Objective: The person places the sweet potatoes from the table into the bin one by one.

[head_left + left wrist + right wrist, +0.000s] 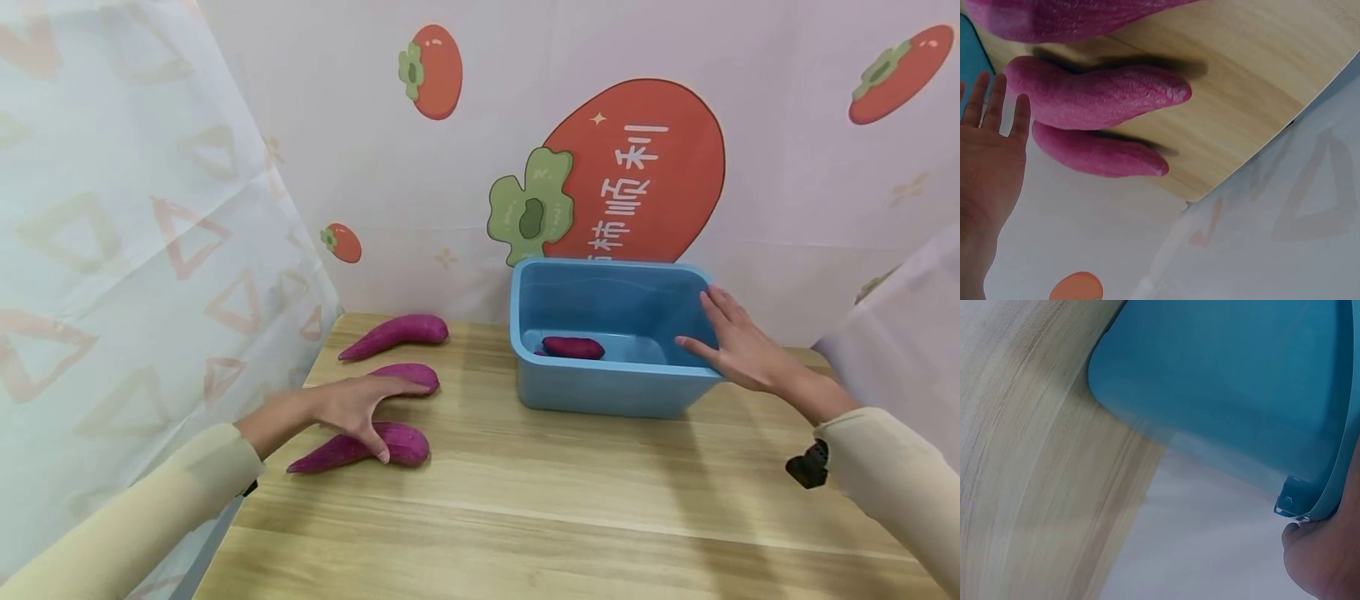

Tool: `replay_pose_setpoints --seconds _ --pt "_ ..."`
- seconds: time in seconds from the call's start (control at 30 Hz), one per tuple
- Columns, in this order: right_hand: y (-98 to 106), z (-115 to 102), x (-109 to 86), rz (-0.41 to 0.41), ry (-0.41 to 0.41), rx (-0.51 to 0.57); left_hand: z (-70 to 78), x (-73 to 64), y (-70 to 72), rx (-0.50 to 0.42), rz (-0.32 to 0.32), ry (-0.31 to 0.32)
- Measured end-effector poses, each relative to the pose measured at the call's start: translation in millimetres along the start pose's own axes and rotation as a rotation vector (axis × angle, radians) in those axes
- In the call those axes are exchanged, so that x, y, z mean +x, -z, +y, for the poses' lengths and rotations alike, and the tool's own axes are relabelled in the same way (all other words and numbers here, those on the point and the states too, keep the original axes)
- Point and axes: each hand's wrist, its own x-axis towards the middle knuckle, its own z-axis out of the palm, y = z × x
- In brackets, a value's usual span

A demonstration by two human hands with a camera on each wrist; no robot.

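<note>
Three purple sweet potatoes lie in a column at the table's left: a far one (397, 335), a middle one (411, 375) and a near one (409, 444). Over the middle and near ones, my left hand (352, 407) spreads its thumb away from its fingers. The left wrist view shows those fingers (995, 103) straight, with nothing in them. My right hand (742, 346) rests on the right rim of a blue plastic bin (607, 390), fingers extended, thumb over the inside. One sweet potato (573, 347) lies in the bin, with a sliver of purple beside it.
The wooden table (480, 508) ends at a patterned back cloth (420, 183) right behind the bin. Another printed cloth (187, 275) slopes up along the left edge. A pale cloth (900, 333) stands on the right.
</note>
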Motion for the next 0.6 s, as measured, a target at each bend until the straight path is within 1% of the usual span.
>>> replay_pose_setpoints --seconds 0.13,0.3,0.47,0.6 --pt "-0.2 0.3 -0.4 0.006 0.005 0.0 -1.5 -2.7 -7.9 0.002 0.001 -0.033" --pt "0.0 0.5 -2.0 0.014 0.01 -0.002 -5.0 -4.6 -17.3 0.03 0.01 -0.045" --pt "0.5 0.8 -2.6 0.016 0.008 -0.004 -11.0 -6.1 -28.8 0.051 0.002 -0.028" --pt "0.6 0.4 -1.6 0.009 0.009 -0.002 -17.1 -5.9 -37.5 0.079 -0.008 0.002"
